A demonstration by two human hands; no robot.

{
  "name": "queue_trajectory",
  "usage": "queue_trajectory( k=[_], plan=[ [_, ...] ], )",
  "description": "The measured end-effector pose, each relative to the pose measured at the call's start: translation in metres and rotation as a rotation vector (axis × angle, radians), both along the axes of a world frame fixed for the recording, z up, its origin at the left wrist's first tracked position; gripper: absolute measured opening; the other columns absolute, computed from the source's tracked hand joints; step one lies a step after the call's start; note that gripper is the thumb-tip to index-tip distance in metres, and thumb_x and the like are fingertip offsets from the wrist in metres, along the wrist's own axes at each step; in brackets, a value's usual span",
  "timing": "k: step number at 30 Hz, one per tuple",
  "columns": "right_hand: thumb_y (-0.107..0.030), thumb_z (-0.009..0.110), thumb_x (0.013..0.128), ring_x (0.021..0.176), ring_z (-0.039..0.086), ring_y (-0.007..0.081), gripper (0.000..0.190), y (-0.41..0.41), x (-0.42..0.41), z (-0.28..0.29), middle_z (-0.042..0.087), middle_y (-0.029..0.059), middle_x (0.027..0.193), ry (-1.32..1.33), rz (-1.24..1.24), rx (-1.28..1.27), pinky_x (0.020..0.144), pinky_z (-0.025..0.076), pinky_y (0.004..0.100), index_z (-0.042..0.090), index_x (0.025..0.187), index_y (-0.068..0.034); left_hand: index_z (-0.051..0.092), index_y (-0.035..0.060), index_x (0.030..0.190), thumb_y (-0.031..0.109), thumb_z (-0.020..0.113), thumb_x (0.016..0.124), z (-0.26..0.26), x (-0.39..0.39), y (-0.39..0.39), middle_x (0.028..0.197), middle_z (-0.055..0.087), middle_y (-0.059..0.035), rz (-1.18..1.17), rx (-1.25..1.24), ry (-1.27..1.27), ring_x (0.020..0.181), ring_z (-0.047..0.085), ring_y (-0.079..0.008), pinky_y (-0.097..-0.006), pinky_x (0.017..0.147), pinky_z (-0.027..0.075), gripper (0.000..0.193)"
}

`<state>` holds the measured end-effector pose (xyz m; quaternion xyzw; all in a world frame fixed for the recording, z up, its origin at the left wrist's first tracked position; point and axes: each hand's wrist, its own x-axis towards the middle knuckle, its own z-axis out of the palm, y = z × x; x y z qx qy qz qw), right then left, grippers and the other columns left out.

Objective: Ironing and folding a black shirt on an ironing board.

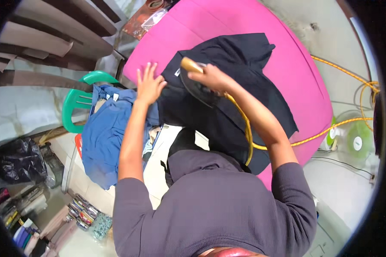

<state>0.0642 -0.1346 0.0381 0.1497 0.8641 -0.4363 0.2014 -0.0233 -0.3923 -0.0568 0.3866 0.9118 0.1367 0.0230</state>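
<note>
A black garment (244, 53) lies spread over a pink padded surface (296, 70), one part hanging off the near side. My right hand (212, 78) is closed around the handle of an electric iron (196, 86), whose soleplate rests on the garment near a small white tag. From the iron's heel a yellow cord (248, 128) runs beneath my right forearm and off to the right. My left hand (149, 85), fingers spread, rests at the garment's left edge, partly over the pink cover. It grips nothing.
Blue clothing (106, 135) is heaped at the left by a green plastic chair (72, 110). A green fan (357, 141) stands at the right, near the cord. Grey and brown curtains (64, 29) hang at upper left. A black plastic bag (17, 160) lies at far left.
</note>
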Motion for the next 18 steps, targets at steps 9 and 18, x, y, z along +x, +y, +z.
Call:
queue_trajectory(
  k=[9, 18],
  plan=[
    [-0.049, 0.067, 0.083, 0.087, 0.07, 0.0372, 0.048, -0.065, 0.076, -0.021, 0.071, 0.0205, 0.093, -0.044, 0.17, 0.319, 0.076, 0.056, 0.0473, 0.072, 0.094, -0.003, 0.069, 0.0097, 0.096, 0.032, 0.059, 0.094, -0.009, -0.026, -0.005, 0.151, 0.038, -0.0105, 0.003, 0.128, -0.073, 0.146, 0.02, -0.0347, -0.0608, 0.115, 0.008, 0.025],
    [-0.045, 0.067, 0.082, 0.085, 0.07, 0.0378, 0.042, -0.009, 0.138, -0.029, 0.07, 0.0211, 0.088, -0.035, -0.196, 0.302, 0.075, 0.055, 0.0484, 0.072, 0.093, -0.005, 0.049, 0.0086, 0.137, 0.033, 0.049, 0.1, -0.017, -0.016, 0.035, 0.15, 0.041, -0.0084, -0.058, 0.013, 0.04, 0.144, 0.03, -0.026, -0.0583, 0.116, 0.008, 0.045]
  ],
)
